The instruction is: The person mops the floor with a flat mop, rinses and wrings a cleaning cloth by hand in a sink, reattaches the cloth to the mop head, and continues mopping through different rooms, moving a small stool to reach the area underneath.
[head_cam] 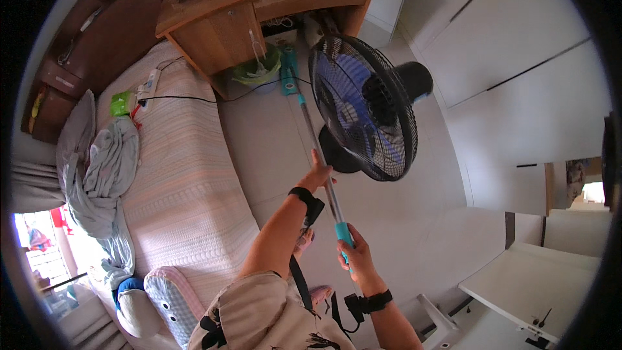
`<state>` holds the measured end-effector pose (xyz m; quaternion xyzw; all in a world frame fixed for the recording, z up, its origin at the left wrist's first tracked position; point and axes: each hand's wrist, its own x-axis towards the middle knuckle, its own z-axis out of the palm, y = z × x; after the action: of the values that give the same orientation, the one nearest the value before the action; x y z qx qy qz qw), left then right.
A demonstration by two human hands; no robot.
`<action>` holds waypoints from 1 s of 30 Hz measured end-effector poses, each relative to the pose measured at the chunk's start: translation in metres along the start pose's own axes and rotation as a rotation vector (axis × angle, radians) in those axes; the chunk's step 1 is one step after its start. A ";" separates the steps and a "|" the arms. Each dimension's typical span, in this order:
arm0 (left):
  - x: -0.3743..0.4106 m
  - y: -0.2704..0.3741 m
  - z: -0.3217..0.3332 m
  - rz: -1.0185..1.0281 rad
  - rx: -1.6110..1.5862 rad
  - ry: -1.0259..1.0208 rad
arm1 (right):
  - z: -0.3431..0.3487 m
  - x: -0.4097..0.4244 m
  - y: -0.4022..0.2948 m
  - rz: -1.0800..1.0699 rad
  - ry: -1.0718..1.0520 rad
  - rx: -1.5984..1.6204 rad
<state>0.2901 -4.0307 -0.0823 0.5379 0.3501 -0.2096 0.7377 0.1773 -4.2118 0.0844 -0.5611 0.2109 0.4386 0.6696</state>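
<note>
A flat mop with a metal pole (308, 124) slants away from me across the floor. My left hand (318, 174) is closed around the middle of the pole. Lower down, my right hand (358, 255) grips the turquoise handle (343, 233). The turquoise mop head (288, 72) lies on the tiles in front of the wooden desk, beside a waste bin with a green liner (260, 70). Just right of the pole stands a black fan with blue blades (362, 102); its base (337, 153) is close to my left hand.
A bed with a striped cover (180, 170) runs along the left. A black cord (204, 100) crosses from a power strip (151, 90) on the bed towards the fan. The wooden desk (209, 48) stands ahead, with white cabinets (525, 107) on the right. A white desktop (529, 277) juts in at lower right.
</note>
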 end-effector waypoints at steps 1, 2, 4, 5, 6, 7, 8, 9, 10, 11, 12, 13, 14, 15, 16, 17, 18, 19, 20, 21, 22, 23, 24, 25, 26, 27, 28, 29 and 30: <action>-0.003 0.003 -0.001 -0.010 0.144 -0.029 | -0.002 -0.004 0.003 0.003 -0.029 0.093; -0.009 0.007 -0.004 -0.019 0.288 -0.058 | -0.003 -0.008 0.008 0.031 -0.055 0.188; -0.028 0.020 0.000 -0.074 0.526 -0.118 | -0.003 -0.022 0.020 0.084 -0.113 0.378; -0.032 0.017 0.007 -0.123 0.587 -0.104 | -0.007 -0.032 0.025 0.098 -0.103 0.380; -0.037 0.014 0.016 -0.167 0.644 -0.085 | -0.013 -0.043 0.027 0.110 -0.096 0.377; -0.042 0.011 0.025 -0.213 0.702 -0.069 | -0.020 -0.055 0.029 0.124 -0.089 0.373; -0.043 0.004 0.031 -0.239 0.749 -0.060 | -0.026 -0.071 0.028 0.132 -0.097 0.359; -0.043 -0.006 0.039 -0.253 0.813 -0.067 | -0.033 -0.088 0.031 0.142 -0.094 0.389; -0.041 -0.022 0.046 -0.262 0.884 -0.087 | -0.042 -0.107 0.038 0.160 -0.085 0.418; -0.040 -0.037 0.053 -0.266 0.959 -0.113 | -0.050 -0.125 0.046 0.179 -0.077 0.447; -0.038 -0.055 0.062 -0.265 1.040 -0.139 | -0.060 -0.143 0.056 0.192 -0.042 0.433; -0.039 -0.071 0.068 -0.253 1.145 -0.179 | -0.071 -0.157 0.073 0.203 -0.052 0.491; -0.039 -0.091 0.078 -0.229 1.280 -0.238 | -0.084 -0.170 0.091 0.213 -0.062 0.548; -0.038 -0.111 0.087 -0.196 1.428 -0.300 | -0.095 -0.183 0.109 0.224 -0.078 0.613; -0.039 -0.128 0.092 -0.138 1.623 -0.403 | -0.104 -0.194 0.121 0.251 -0.077 0.667; -0.042 -0.146 0.094 -0.087 1.780 -0.505 | -0.112 -0.204 0.132 0.266 -0.097 0.672; -0.047 -0.162 0.099 -0.025 1.917 -0.600 | -0.120 -0.214 0.144 0.275 -0.114 0.681; -0.056 -0.176 0.101 -0.046 1.880 -0.580 | -0.126 -0.224 0.153 0.284 -0.135 0.685; -0.066 -0.190 0.101 -0.088 1.799 -0.532 | -0.130 -0.239 0.159 0.338 -0.116 0.709; -0.089 -0.196 0.105 -0.156 1.603 -0.392 | -0.136 -0.251 0.167 0.331 -0.112 0.685; -0.113 -0.205 0.108 -0.225 1.402 -0.267 | -0.143 -0.264 0.177 0.330 -0.101 0.667; -0.137 -0.211 0.112 -0.286 1.198 -0.144 | -0.150 -0.277 0.186 0.329 -0.089 0.650; -0.164 -0.220 0.114 -0.358 0.989 -0.023 | -0.157 -0.292 0.195 0.340 -0.080 0.635; -0.191 -0.219 0.125 -0.345 0.959 -0.004 | -0.165 -0.305 0.202 0.342 -0.069 0.622; -0.221 -0.216 0.140 -0.331 0.926 0.013 | -0.174 -0.318 0.208 0.344 -0.057 0.607; -0.237 -0.223 0.144 -0.384 0.854 -0.046 | -0.183 -0.336 0.214 0.352 -0.013 0.580; -0.251 -0.229 0.149 -0.435 0.784 -0.105 | -0.192 -0.353 0.219 0.355 0.027 0.551; -0.258 -0.238 0.150 -0.545 0.668 -0.238 | -0.199 -0.370 0.224 0.358 0.067 0.522; -0.240 -0.288 0.149 -0.571 0.758 -0.367 | -0.204 -0.389 0.229 0.360 0.108 0.468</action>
<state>-0.0239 -4.2827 -0.0646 0.6050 0.2471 -0.6061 0.4535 -0.1740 -4.5425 0.1987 -0.3674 0.4377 0.4593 0.6801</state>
